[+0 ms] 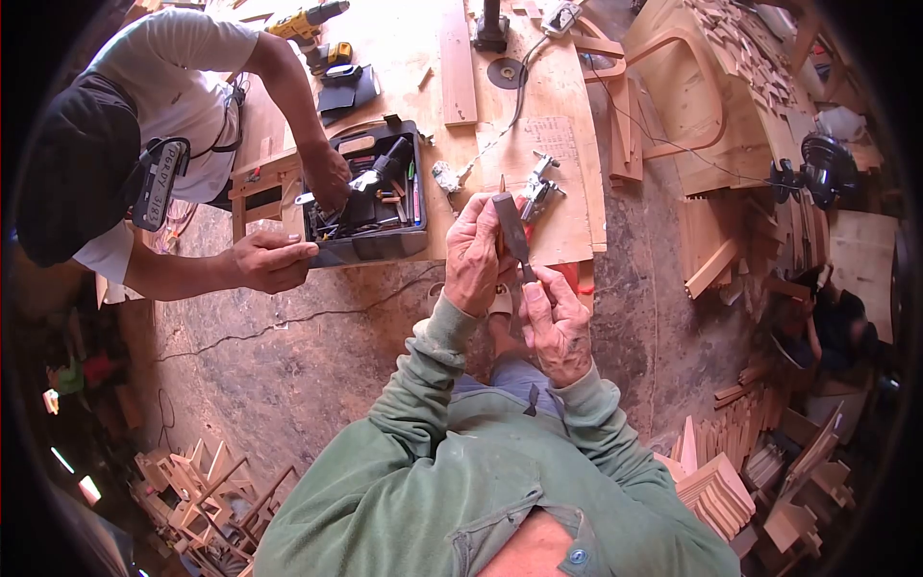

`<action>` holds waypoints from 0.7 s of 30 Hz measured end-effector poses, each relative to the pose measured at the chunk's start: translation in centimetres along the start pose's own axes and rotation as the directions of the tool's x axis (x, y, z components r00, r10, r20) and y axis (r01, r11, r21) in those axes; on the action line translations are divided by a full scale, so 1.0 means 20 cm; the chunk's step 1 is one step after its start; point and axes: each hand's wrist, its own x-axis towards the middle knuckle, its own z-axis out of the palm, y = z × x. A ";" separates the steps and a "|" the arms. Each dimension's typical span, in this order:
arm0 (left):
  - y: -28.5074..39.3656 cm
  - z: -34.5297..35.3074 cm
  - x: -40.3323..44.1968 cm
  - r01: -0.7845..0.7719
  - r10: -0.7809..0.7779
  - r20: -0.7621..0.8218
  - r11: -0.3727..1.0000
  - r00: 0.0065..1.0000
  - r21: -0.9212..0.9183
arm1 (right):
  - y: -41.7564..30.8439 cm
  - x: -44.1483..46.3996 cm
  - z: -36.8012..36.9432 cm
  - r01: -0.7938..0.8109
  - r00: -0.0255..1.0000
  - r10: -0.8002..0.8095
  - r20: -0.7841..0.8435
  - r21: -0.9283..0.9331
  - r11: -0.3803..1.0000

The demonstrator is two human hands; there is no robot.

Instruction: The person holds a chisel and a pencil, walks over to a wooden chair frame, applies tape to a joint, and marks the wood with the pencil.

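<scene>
A dark, flat-bladed chisel (511, 226) is held slantwise in front of my chest, its wide end up and its narrow neck down. My left hand (471, 258) is closed at the side of the blade. My right hand (558, 327) pinches the neck's lower end; the fingers hide the rest. A thin pointed tip (501, 183) shows just above my left fingers; I cannot tell what it belongs to. Beyond the hands, a silver metal device with red parts (540, 185) lies on the workbench (567, 245).
At left a co-worker's hand (329, 178) reaches into a black toolbox (420, 212); the other hand (272, 262) is beside it. A yellow drill (308, 21), a wooden board (458, 67), a cutting disc (505, 73) and a power cord lie on the bench. Stacked wood (716, 495) stands lower right.
</scene>
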 end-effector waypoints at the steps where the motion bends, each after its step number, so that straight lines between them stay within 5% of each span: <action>1: 0.00 0.00 0.00 -0.002 0.002 0.009 1.000 1.000 0.005 | 0.01 0.00 0.00 -0.003 1.000 0.003 -0.004 -0.003 1.000; 11: 0.00 0.07 -0.05 0.003 -0.003 -0.013 0.999 1.000 -0.036 | 0.04 0.01 -0.04 0.056 0.996 -0.059 -0.063 -0.038 0.998; 13: -0.04 0.03 -0.04 -0.223 0.210 0.083 0.831 0.974 0.510 | 0.00 0.06 -0.05 0.123 0.981 -0.135 -0.137 -0.089 0.988; 15: -0.15 0.09 -0.14 -0.047 0.027 0.074 0.954 0.997 0.295 | -0.15 0.16 -0.11 0.210 0.934 -0.253 -0.253 -0.184 0.960; 16: -0.19 0.12 -0.18 0.052 -0.065 0.068 0.981 0.996 0.185 | -0.18 0.18 -0.16 0.180 0.945 -0.183 -0.271 -0.037 0.983; 18: -0.13 0.03 -0.13 0.037 -0.030 -0.047 0.987 0.998 0.158 | -0.21 0.23 -0.28 0.124 0.960 -0.051 -0.275 0.254 0.959; 21: -0.04 -0.02 -0.06 0.073 -0.075 -0.036 0.997 0.997 -0.035 | -0.15 0.11 -0.23 -0.001 0.989 0.023 -0.146 0.151 0.989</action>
